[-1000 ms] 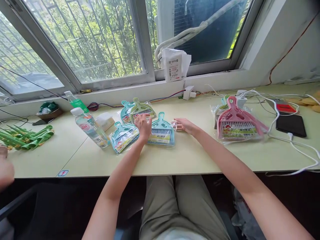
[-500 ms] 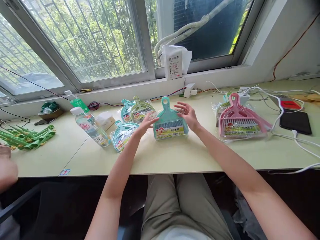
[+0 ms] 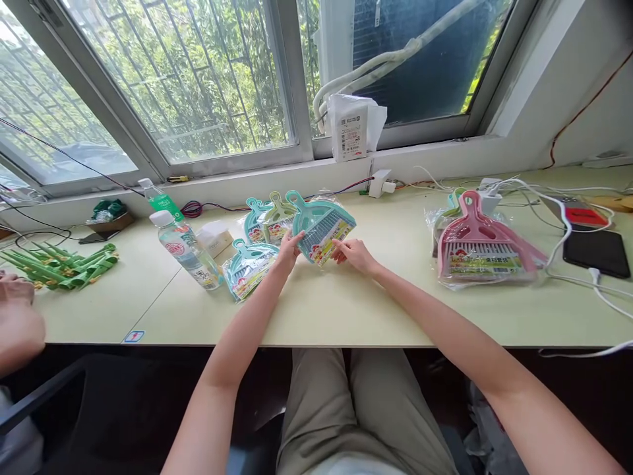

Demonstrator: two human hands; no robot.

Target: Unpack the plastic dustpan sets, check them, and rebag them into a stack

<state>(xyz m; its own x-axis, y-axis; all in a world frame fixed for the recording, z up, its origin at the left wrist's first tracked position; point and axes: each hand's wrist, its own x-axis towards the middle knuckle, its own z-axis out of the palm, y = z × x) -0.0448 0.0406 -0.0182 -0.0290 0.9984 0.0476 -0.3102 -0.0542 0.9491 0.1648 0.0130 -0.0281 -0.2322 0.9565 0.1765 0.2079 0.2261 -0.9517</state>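
A teal dustpan and brush set [image 3: 324,225] in clear wrapping is tilted to the left between my two hands. My left hand [image 3: 289,252] grips its lower left edge, fingers closed. The fingers of my right hand [image 3: 353,254] pinch the wrapping at its lower right edge, by the printed label. Just left of it lie another teal set [image 3: 248,267], a green set [image 3: 277,214] and a further teal set [image 3: 256,218], all wrapped. Off to the right, a pink dustpan set [image 3: 477,244] rests over a mostly hidden green one [image 3: 452,203].
Two bottles, one clear [image 3: 185,251] and one green-labelled [image 3: 161,198], lean at the left by a tissue pack [image 3: 213,237]. Green stalk-like pieces [image 3: 64,265] lie near another person's hand [image 3: 20,310]. White cables [image 3: 564,231] and a black phone [image 3: 596,253] occupy the right side.
The teal set between my hands has gone from upright to tilted left. My right hand has moved from its upper right side down to its lower edge. The view has shifted slightly.
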